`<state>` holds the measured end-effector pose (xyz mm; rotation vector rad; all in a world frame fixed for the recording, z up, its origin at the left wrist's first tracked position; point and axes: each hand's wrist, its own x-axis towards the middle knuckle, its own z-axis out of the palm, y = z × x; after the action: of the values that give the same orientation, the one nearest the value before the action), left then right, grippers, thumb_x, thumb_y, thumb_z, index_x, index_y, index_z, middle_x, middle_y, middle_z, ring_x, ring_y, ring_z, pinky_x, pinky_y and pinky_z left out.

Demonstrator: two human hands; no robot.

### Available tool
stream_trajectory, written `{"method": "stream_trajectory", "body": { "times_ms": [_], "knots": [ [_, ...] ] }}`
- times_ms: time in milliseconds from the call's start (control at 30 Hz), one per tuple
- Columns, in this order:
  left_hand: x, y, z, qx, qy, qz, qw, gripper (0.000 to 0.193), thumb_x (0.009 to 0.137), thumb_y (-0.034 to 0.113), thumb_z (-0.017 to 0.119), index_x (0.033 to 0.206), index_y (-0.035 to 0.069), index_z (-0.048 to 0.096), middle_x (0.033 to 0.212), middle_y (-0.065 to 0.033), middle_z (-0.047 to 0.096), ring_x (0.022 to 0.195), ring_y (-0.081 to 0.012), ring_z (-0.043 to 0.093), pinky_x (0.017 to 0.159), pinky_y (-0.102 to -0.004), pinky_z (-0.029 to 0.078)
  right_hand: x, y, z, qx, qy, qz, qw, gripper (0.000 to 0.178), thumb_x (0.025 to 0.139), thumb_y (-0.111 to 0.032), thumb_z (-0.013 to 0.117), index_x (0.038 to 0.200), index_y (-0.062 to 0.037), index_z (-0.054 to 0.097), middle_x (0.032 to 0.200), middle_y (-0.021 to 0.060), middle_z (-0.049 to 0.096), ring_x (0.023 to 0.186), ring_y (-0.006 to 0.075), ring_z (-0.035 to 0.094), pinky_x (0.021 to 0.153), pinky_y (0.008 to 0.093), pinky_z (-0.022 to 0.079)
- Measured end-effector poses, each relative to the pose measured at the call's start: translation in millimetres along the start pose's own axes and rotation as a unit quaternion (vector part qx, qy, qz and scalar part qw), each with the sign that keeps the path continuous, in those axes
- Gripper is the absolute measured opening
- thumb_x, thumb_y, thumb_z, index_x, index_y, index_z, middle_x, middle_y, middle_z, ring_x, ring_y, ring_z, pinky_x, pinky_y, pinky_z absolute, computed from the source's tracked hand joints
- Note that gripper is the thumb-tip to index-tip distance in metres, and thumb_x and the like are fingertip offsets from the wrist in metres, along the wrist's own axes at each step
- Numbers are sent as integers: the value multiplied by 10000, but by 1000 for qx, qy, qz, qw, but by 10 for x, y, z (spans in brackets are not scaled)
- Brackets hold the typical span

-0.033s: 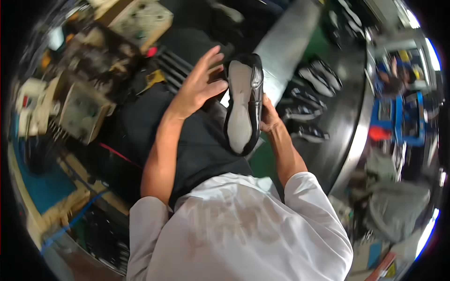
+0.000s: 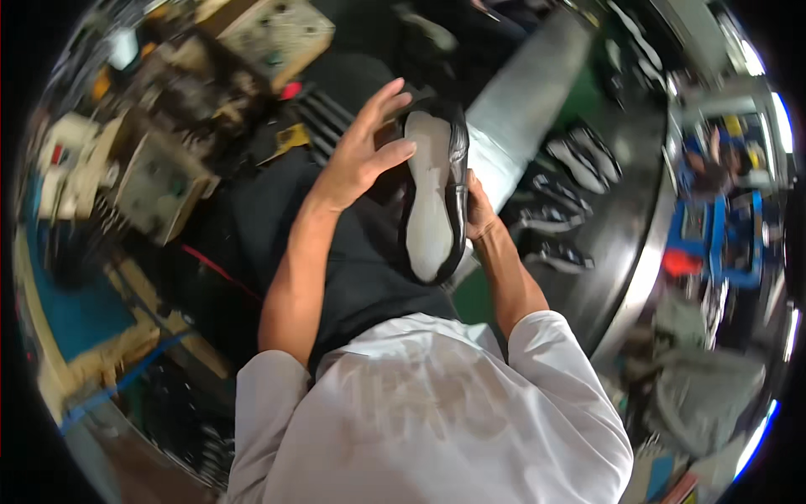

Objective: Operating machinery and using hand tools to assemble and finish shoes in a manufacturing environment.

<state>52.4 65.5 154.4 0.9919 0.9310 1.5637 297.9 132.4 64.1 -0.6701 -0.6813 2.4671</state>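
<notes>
A black shoe upper [image 2: 459, 151] with a long pale-grey sole face [image 2: 430, 193] is held up in front of me, that face turned toward me. My right hand [image 2: 479, 212] grips it along its right side; most of those fingers are hidden behind the shoe. To the left of its upper end is my left hand [image 2: 363, 156], open, with thumb and fingers spread. The thumb tip comes close to the shoe's edge, and whether it touches I cannot tell.
Several similar black-and-grey shoes [image 2: 579, 160] lie on a dark metal conveyor or bench [image 2: 630, 218] to the right. A silvery flat strip [image 2: 537, 92] runs behind the held shoe. Boxy machinery [image 2: 159, 185] stands at the left. A blue frame [image 2: 718, 235] is at the far right.
The surroundings have shifted slightly rightward in the picture. My right hand keeps its grip on the shoe, and my left hand stays spread beside it.
</notes>
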Motion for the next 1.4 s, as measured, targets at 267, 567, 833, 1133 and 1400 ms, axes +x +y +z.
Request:
{"method": "stream_trajectory", "body": {
  "times_ms": [267, 567, 833, 1133, 1400],
  "knots": [
    [-1183, 261, -1063, 379, 278, 100, 877, 345, 1077, 151, 688, 1388, 3, 689, 1249, -107, 746, 1110, -204, 704, 956, -341, 551, 780, 612, 1425, -324, -184, 67, 926, 1096, 954, -554, 811, 1731, -33, 242, 1669, 206, 463, 1501, 325, 517, 1232, 458, 445],
    [-1326, 270, -1174, 505, 418, 101, 748, 216, 1102, 174, 641, 1204, 12, 741, 1058, -182, 755, 911, -409, 738, 777, -436, 581, 1001, 955, 2066, -607, -163, -102, 771, 873, 974, -372, 821, 1622, 57, 422, 1432, 338, 654, 1356, 418, 657, 1137, 455, 508],
    [-1573, -370, -919, -262, 341, 70, 900, 546, 1196, 369, 480, 1666, 94, 432, 1626, -112, 533, 1481, -235, 517, 1260, -392, 396, 1036, 1016, 1455, -320, -118, 102, 934, 755, 1128, -424, 622, 1701, -7, 362, 1688, 212, 448, 1530, 258, 454, 1283, 377, 324],
    [-1579, -637, -638, 26, 437, -71, 896, 695, 1204, 476, 362, 1771, 120, 175, 1778, -99, 318, 1607, -258, 342, 1321, -390, 273, 960, 1056, 1417, -615, -109, -16, 780, 590, 1198, -383, 427, 1522, 97, 538, 1313, 362, 701, 1270, 458, 688, 1102, 465, 512],
    [-1399, -720, -699, 82, 490, -61, 865, 731, 1124, 259, 595, 1718, 25, 240, 1674, -240, 430, 1520, -340, 447, 1253, -427, 361, 748, 967, 1489, -715, -104, -78, 687, 720, 1006, -364, 731, 1585, -8, 493, 1408, 427, 541, 1314, 556, 590, 1077, 535, 531]
  ]
}}
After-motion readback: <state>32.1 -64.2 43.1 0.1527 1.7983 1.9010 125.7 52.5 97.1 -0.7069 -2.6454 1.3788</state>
